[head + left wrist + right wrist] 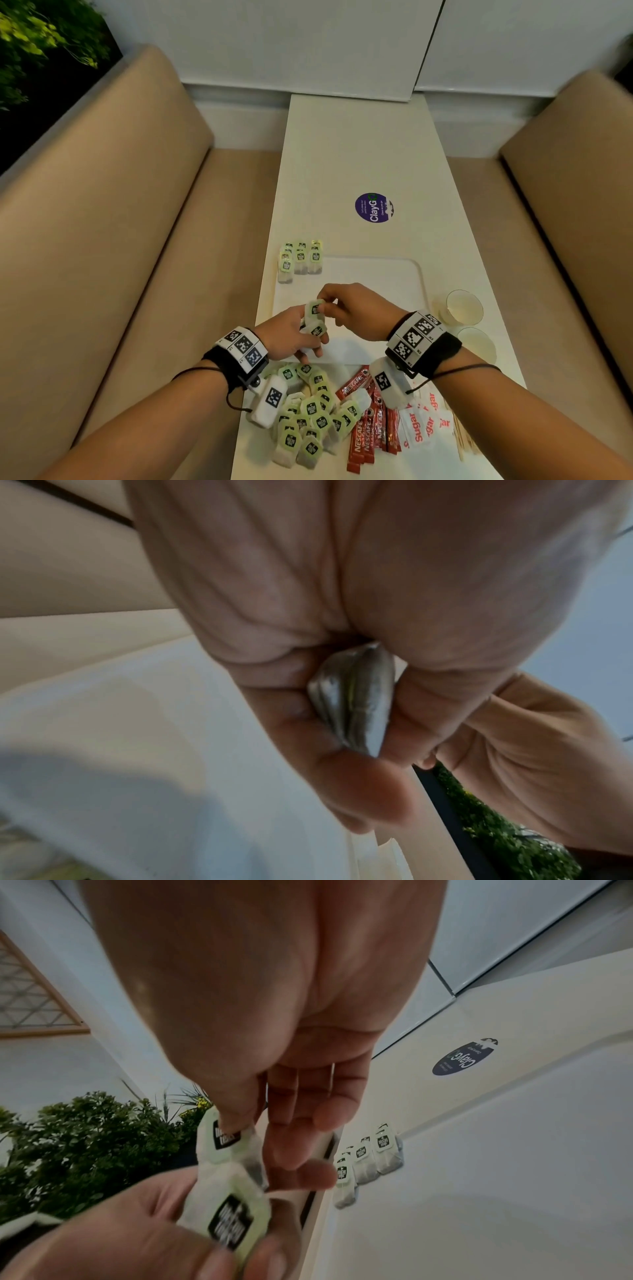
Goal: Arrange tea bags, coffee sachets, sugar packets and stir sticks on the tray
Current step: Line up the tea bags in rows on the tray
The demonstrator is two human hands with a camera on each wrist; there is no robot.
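Left hand (291,334) fingers curled round small stack of green-tagged paper tea bags (313,320) above near-left corner of white plastic tray (419,274). Right hand (356,308) pinches top bag's tag. Risk: loose stack slips and scatters as top bag is pulled free.

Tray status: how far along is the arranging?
Early. Done: a few rows of tea bags sit at the far left corner of the tray. In hand: the left hand grips several tea bags; the right hand pinches the top one. Left: the loose tea bag pile, coffee sachets, sugar packets and stir sticks, all off the tray.
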